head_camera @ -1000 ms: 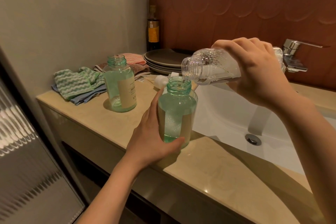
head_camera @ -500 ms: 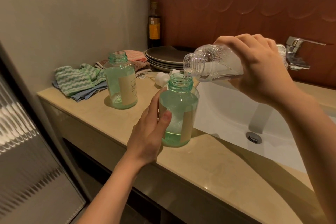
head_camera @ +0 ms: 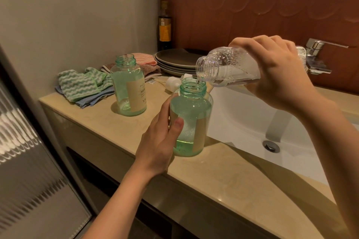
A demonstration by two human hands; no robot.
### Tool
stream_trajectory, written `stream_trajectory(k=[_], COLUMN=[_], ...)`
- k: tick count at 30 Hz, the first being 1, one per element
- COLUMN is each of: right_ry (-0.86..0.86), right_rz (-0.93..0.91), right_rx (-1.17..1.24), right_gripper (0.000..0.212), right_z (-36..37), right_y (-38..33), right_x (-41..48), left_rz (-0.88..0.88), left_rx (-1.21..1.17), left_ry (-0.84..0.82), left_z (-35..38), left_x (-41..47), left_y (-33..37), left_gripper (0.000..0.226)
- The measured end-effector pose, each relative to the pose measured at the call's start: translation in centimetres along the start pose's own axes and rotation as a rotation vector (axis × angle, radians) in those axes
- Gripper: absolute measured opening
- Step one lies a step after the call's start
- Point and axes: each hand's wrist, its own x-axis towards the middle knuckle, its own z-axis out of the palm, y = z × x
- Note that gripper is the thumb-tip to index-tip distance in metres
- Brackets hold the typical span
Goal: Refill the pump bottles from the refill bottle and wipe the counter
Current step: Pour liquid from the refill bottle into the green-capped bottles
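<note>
A green glass pump bottle with no pump stands on the beige counter beside the sink, and my left hand grips its side. My right hand holds the clear refill bottle tipped over, its mouth just above the green bottle's open neck, with a thin stream running in. A second open green bottle stands farther left on the counter. White pump tops lie behind the bottles.
Folded green-striped and blue cloths lie at the counter's left end, pink cloths and stacked dark plates behind. A dark bottle stands in the corner. The white sink and chrome tap are on the right.
The refill bottle has tipped a little lower toward the green bottle's neck. My left thumb has shifted higher on the bottle's side. Both bottles stay in place.
</note>
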Motion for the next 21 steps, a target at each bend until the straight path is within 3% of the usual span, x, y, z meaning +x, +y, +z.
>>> stream_trajectory(k=[11,21], right_ry=[0.000,-0.006], right_rz=[-0.002,0.005], right_rx=[-0.012,-0.012], right_gripper=[0.071,0.070], right_z=[-0.06,-0.16], right_y=[0.10,-0.07], right_x=[-0.03,-0.04], left_rz=[0.017,0.014], left_rx=[-0.037,-0.042], left_ry=[0.007,0.010], left_z=[0.00,0.06], left_x=[0.07,0.06], left_y=[-0.40,-0.64], left_gripper=[0.063,0.063])
